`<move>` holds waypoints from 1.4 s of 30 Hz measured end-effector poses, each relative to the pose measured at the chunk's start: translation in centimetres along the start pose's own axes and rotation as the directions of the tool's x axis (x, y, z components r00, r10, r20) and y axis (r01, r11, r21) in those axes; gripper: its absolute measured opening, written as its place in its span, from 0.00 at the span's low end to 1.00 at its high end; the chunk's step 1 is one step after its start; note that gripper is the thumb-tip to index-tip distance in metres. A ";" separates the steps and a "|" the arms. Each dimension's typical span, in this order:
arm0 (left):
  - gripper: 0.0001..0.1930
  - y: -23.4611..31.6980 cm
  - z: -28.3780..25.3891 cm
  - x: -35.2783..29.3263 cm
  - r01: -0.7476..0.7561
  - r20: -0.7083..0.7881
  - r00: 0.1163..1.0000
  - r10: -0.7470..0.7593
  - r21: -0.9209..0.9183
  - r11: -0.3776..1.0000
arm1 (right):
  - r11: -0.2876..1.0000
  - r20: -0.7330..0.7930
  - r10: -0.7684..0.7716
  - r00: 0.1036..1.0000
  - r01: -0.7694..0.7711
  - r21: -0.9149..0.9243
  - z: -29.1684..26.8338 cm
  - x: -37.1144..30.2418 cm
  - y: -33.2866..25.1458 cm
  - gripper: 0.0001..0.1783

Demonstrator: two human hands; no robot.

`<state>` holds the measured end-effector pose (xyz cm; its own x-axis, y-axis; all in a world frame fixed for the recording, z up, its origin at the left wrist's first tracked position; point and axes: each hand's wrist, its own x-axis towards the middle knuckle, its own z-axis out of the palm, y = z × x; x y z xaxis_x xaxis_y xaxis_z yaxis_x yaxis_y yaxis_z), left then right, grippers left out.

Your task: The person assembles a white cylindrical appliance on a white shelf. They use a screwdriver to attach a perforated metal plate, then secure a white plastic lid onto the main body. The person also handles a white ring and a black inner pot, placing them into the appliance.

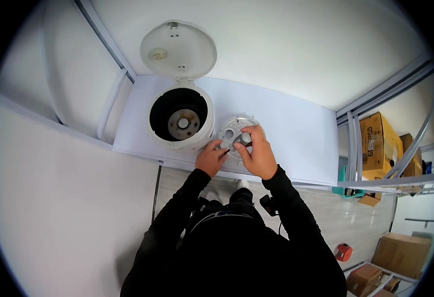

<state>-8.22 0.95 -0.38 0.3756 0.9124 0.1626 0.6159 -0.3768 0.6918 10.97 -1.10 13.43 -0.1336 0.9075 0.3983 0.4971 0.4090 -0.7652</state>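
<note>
A white rice cooker (207,129) stands on the white table, its lid (179,52) swung up at the back. The inner pot is out, so the heating plate (191,119) shows at the bottom. Right of the cooker lies a round, pale, shiny disc (227,123) with holes, like an inner lid. Above this disc, my right hand (259,156) grips a small grey rounded part between thumb and fingers. My left hand (210,159) is closed at the disc's near left edge, fingertips pinching a thin dark piece, too small to name.
The white table (301,138) reaches right to a metal frame (348,143). Beyond are a yellow-brown carton (375,146) and a teal crate (345,190). A red object (343,252) sits on the floor, near more cartons (400,253). A wall rises behind the table.
</note>
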 end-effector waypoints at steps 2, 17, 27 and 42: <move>0.13 -0.2 -0.1 0.0 0.004 0.011 1.000 -0.004 -0.006 1.000 | 1.000 -0.034 0.002 0.999 -0.002 -0.009 0.7 -0.4 -0.3 0.22; 0.14 -0.3 0.0 0.0 -0.032 0.027 0.999 0.032 -0.011 0.999 | 0.995 -0.109 -0.004 0.994 -0.007 -0.104 1.4 -0.6 -2.1 0.22; 0.13 -0.8 0.2 0.0 -0.066 0.016 0.998 0.066 0.016 0.998 | 0.979 -0.005 -0.070 0.998 0.067 -0.195 1.7 -0.3 -2.3 0.24; 0.14 -1.0 0.0 0.2 -0.040 0.062 0.997 0.040 -0.010 0.999 | 0.911 -0.030 0.026 0.999 -0.036 -0.410 2.1 1.2 -4.0 0.28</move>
<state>-8.77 1.48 -1.02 0.4426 0.8847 0.1463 0.5936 -0.4114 0.6917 7.04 -1.49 15.91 -0.0951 0.9147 0.3928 0.8093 0.3008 -0.5046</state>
